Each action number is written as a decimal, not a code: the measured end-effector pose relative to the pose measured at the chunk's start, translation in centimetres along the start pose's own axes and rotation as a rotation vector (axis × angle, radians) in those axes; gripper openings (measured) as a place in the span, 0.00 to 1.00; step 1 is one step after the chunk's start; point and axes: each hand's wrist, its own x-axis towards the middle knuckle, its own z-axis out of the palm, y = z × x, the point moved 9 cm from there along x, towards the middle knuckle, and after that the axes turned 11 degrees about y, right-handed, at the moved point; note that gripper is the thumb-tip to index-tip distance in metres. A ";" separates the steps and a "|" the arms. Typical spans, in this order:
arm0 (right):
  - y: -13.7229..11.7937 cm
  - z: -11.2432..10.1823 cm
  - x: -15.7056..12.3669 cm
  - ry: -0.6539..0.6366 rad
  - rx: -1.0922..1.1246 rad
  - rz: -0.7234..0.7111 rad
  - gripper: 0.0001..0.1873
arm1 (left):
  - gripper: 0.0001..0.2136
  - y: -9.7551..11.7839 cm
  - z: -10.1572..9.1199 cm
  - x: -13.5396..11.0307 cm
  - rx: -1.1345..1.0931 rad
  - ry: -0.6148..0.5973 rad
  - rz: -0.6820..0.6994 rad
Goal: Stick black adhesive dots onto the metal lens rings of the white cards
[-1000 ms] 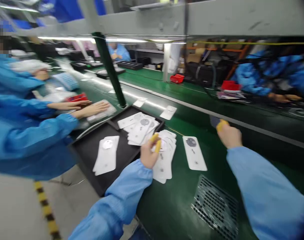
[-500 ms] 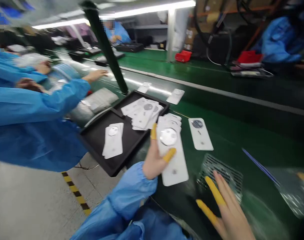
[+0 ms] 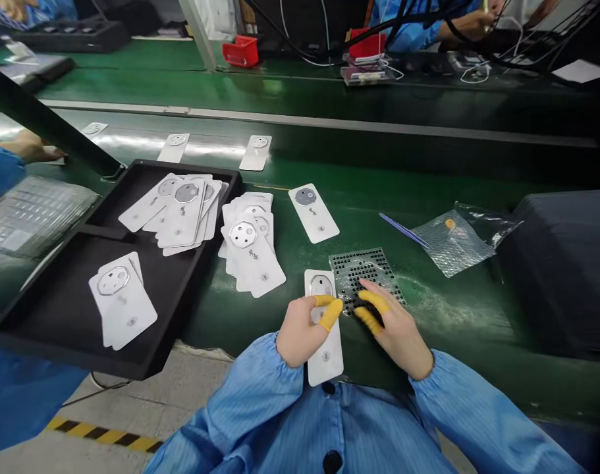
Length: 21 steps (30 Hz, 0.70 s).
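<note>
In my head view, the panel [image 3: 325, 370] I work on lies at the bench's near edge, its near end close against my jacket [image 3: 339, 421]. My left hand [image 3: 304, 332] lies across it, thumb and finger nearly meeting over it; I cannot tell whether they grip anything. My right hand [image 3: 398, 336] is at the dotted sheet [image 3: 373, 263], just right of the panel, thumb and finger parted. Room to move runs right over the green bench [image 3: 458, 322] to the dark stack [image 3: 566, 270]. Leftward, the panel pile [image 3: 257, 266] crowds me, and beyond it the tray [image 3: 168, 283] juts past the near edge. A lone panel [image 3: 324, 227] lies beyond the sheet. Tweezers [image 3: 403, 230] touch a clear bag [image 3: 452, 243] far right of the sheet. Far left, a slanting post [image 3: 47, 128] stands before a co-worker's hand [image 3: 30, 146].
</note>
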 end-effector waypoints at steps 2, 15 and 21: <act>-0.2 0.2 -0.1 -0.031 -0.002 -0.049 0.19 | 0.18 0.2 0.0 0.3 0.016 -0.002 -0.003; -0.9 -7.1 0.8 0.571 -0.137 0.001 0.22 | 0.27 -0.1 -0.2 0.0 -0.119 -0.016 -0.110; -1.9 -5.4 1.0 0.372 0.007 0.098 0.22 | 0.24 0.8 1.4 -0.3 -0.462 -0.057 -0.177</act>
